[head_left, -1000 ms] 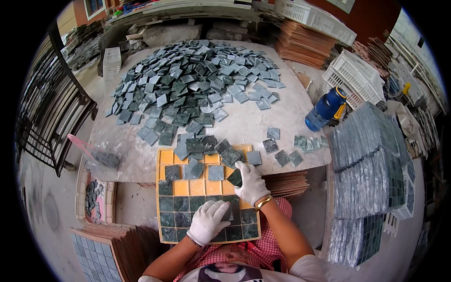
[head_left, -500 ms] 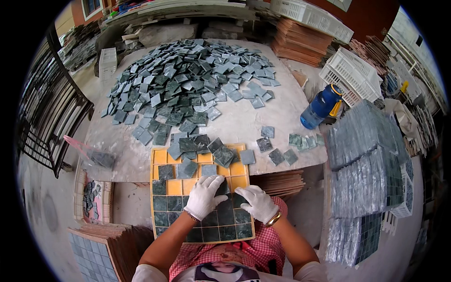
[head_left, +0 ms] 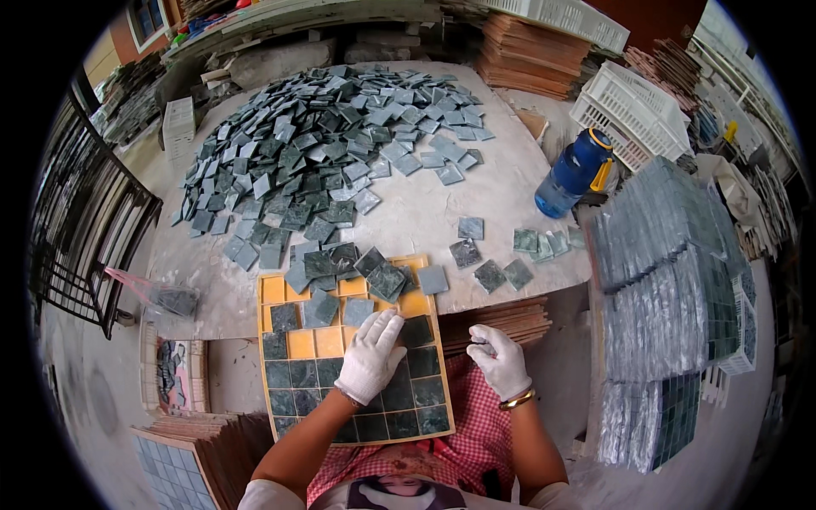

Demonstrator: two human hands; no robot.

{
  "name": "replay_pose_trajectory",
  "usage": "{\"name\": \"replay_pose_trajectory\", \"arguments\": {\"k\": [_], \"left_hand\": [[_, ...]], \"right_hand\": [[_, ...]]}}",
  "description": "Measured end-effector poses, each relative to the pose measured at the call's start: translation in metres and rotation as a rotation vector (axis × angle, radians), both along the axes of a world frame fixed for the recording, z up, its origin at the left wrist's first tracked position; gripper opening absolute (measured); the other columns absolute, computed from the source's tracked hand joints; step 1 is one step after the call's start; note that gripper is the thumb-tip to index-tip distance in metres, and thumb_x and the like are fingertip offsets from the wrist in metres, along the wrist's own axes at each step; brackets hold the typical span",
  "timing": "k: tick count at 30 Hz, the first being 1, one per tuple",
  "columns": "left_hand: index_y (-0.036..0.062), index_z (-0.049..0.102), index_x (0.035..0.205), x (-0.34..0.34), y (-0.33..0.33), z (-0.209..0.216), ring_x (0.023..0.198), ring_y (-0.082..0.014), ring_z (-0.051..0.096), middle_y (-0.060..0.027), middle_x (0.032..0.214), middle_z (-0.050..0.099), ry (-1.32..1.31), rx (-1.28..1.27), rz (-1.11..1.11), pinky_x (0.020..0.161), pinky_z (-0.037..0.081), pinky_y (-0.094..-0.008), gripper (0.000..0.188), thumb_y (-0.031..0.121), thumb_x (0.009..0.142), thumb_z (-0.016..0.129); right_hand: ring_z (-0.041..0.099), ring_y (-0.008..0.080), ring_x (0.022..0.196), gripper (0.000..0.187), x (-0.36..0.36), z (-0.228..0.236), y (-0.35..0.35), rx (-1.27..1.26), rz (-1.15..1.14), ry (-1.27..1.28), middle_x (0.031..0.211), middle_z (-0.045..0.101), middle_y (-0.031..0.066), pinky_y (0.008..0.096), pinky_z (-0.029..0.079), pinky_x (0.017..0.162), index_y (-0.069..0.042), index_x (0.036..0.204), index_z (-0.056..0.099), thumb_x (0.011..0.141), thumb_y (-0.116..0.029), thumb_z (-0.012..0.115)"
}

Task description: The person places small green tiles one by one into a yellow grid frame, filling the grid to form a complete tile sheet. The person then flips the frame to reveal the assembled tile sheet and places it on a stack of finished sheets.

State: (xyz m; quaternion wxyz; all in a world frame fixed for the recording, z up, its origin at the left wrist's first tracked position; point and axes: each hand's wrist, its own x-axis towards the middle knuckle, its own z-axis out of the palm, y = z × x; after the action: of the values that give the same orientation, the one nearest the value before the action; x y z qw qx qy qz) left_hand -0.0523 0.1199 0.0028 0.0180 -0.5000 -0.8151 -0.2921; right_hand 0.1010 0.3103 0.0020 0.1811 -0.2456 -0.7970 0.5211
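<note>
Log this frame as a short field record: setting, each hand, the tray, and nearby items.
setting: pale stone worktable seen from above, in a cluttered workshop
left hand: white-gloved left hand lying flat on the tiles in the tray
right hand: white-gloved right hand, off the tray's right edge, fingers curled; contents cannot be told
tray: yellow gridded square tray, lower rows filled with dark green square stone tiles, upper cells partly bare
pile: heap of loose grey-green tiles on the table
nearby: blue water bottle; white plastic crates

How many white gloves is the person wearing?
2: the left hand lies flat on the yellow tray's green tiles; the right hand is curled just off the tray's right edge.
</note>
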Motion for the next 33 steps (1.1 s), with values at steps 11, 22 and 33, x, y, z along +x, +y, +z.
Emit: {"name": "replay_pose_trajectory", "arguments": {"k": [11,22,33], "left_hand": [[0.0026,0.037,0.138,0.054,-0.025,-0.008,0.133,-0.0299,0.033,-0.0157,0.144,0.035,0.106,-0.321,-0.01,0.11,0.019,-0.0475,0.074,0.045,0.081,0.057],[0.0033,0.041,0.134,0.019,0.02,-0.018,0.129,-0.0312,0.039,-0.0144,0.137,0.044,0.113,-0.166,0.123,0.107,0.025,-0.0492,0.062,0.027,0.081,0.062],[0.0068,0.041,0.136,0.025,-0.006,-0.005,0.13,-0.0296,0.038,-0.0106,0.14,0.042,0.07,-0.24,-0.032,0.108,0.022,-0.0486,0.064,0.038,0.083,0.058]], "right_hand": [[0.056,0.0305,0.105,0.054,-0.122,0.022,0.034,0.773,0.374,-0.251,0.126,0.051,0.012,0.0376,0.048,0.09,-0.01,0.127,0.049,0.075,-0.01,0.065],[0.06,0.0215,0.094,0.059,-0.083,0.006,0.044,-0.02,0.283,-0.09,0.122,0.053,0.013,0.0314,0.051,0.079,0.0,0.126,0.046,0.078,-0.024,0.068],[0.06,0.0163,0.083,0.04,-0.064,0.006,0.032,-1.132,0.5,0.222,0.109,0.058,0.0132,0.0262,0.049,0.069,0.002,0.131,0.041,0.094,-0.012,0.047]]}}
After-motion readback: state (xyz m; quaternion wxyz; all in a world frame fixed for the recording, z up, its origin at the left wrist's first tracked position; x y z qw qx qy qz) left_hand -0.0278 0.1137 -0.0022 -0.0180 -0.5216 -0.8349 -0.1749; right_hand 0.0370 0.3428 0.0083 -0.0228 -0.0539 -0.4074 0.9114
